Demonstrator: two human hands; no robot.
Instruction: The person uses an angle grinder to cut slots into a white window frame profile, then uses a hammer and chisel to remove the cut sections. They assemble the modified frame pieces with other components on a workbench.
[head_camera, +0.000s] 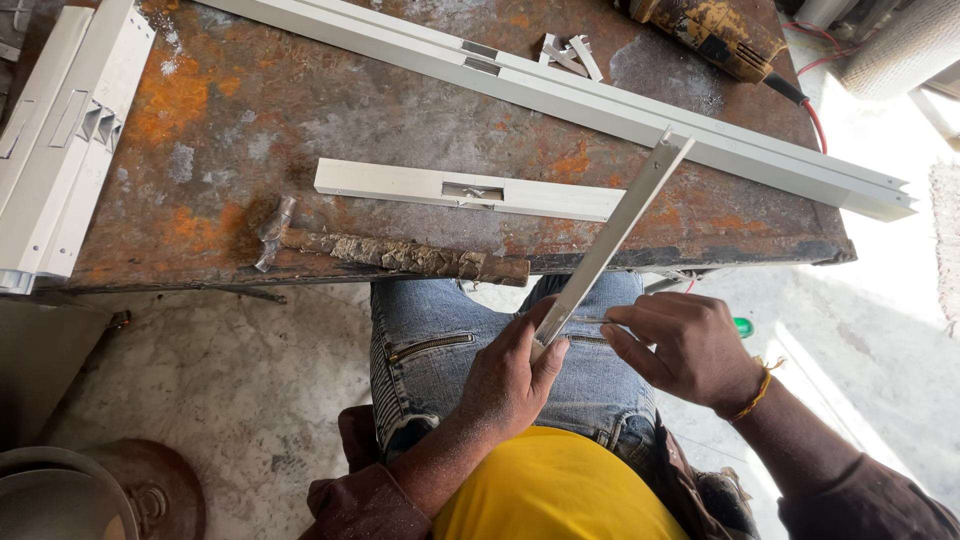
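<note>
Nearest the camera, the left hand (510, 375) was wrapped around the lower end of a long, flat, pale aluminium strip (612, 235), thumb pressed against it, so the strip slanted up from the lap toward the centre right of the frame. Just beside it, the right hand (685, 345) was curled with fingertips pinching a thin metal rod (590, 320) laid across the strip's lower end; what the rod was could not be told. Beyond the knees, along the near edge of the rusty steel table (250, 110), lay a hammer with a rough wooden handle (400, 255), within reach. Farther on sat a short slotted aluminium channel (465, 190), then a long white channel (600, 95), and a worn yellow power drill (710, 30) at upper right.
</note>
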